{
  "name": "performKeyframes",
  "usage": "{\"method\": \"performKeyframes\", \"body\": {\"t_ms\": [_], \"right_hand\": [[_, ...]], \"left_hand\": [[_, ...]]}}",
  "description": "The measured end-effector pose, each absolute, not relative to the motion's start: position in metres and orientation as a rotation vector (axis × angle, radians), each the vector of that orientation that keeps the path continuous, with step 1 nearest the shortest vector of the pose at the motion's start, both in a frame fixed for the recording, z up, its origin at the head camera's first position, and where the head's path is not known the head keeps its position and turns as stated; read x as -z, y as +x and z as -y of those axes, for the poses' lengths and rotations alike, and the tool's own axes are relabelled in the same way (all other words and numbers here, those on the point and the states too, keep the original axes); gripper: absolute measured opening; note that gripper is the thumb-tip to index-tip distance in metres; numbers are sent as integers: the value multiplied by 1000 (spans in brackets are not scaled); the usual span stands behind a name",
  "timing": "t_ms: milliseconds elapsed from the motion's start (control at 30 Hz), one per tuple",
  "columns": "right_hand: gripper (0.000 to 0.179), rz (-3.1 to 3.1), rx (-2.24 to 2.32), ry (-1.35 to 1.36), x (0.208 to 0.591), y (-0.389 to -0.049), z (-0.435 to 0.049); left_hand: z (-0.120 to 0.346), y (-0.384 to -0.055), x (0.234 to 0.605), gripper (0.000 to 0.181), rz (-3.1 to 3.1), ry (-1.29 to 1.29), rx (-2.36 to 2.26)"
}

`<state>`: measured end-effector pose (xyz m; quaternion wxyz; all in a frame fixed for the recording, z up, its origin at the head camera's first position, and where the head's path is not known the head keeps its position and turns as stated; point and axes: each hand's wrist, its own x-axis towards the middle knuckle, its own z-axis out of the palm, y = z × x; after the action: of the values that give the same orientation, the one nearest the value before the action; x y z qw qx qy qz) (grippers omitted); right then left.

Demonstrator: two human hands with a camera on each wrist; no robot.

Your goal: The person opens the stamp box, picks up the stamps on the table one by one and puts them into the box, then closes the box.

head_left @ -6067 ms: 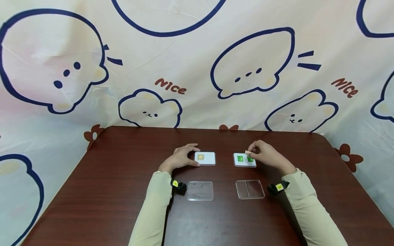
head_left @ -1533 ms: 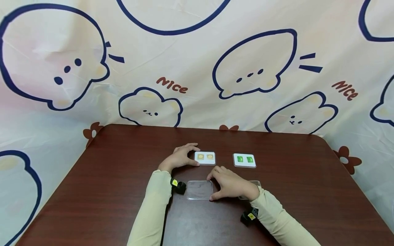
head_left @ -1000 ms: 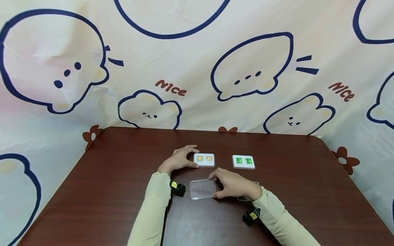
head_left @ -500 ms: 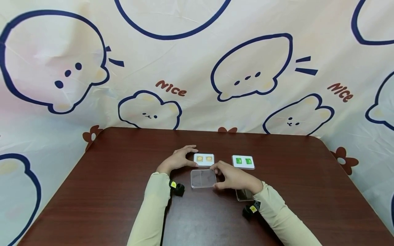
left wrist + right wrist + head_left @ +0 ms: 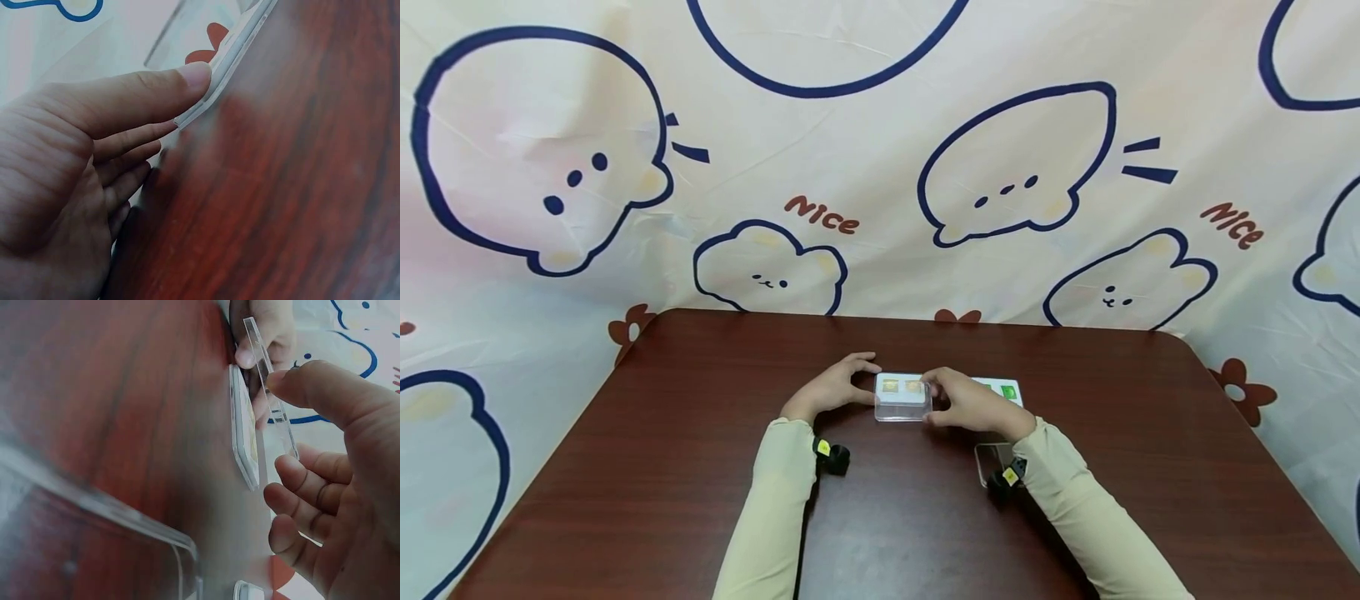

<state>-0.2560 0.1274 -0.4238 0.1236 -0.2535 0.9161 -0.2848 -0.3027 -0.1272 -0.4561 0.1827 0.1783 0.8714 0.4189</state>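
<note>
My left hand [image 5: 833, 390] holds the left edge of a flat clear case with a white insert [image 5: 882, 377] bearing two gold squares; the left wrist view shows the thumb against the side of the case [image 5: 234, 59]. With thumb and fingertips my right hand [image 5: 976, 406] pinches a clear plastic lid [image 5: 898, 412] by its right side. The lid overlaps the white insert in the head view. In the right wrist view a gap shows between the tilted lid [image 5: 257, 347] and the case [image 5: 237, 419] beneath it.
Behind my right hand lies a second white case with green squares [image 5: 1011, 391], partly hidden. Another clear lid [image 5: 983, 467] rests on the brown table [image 5: 880, 517], partly covered by my right wrist. A patterned cloth [image 5: 880, 275] hangs behind the table.
A second gold square has joined the first in the left case. My right hand moved from the green case to the near left lid, lifted it and carried it forward over the gold-square case.
</note>
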Motion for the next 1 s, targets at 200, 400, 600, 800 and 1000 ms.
{"method": "performKeyframes", "body": {"t_ms": [200, 400, 600, 800, 1000], "right_hand": [[50, -2644, 867, -728, 425, -266, -126], [48, -2646, 880, -708, 428, -272, -125], [48, -2651, 875, -701, 431, -278, -125], [51, -2635, 867, -696, 434, -283, -126], [50, -2641, 841, -683, 436, -285, -124]], "left_hand": [[129, -304, 460, 54, -2443, 502, -1203], [129, -304, 459, 61, -2447, 523, -1181], [129, -304, 458, 66, -2466, 541, -1124], [129, -304, 459, 69, -2481, 534, -1100], [128, -304, 458, 67, -2497, 536, -1090]]}}
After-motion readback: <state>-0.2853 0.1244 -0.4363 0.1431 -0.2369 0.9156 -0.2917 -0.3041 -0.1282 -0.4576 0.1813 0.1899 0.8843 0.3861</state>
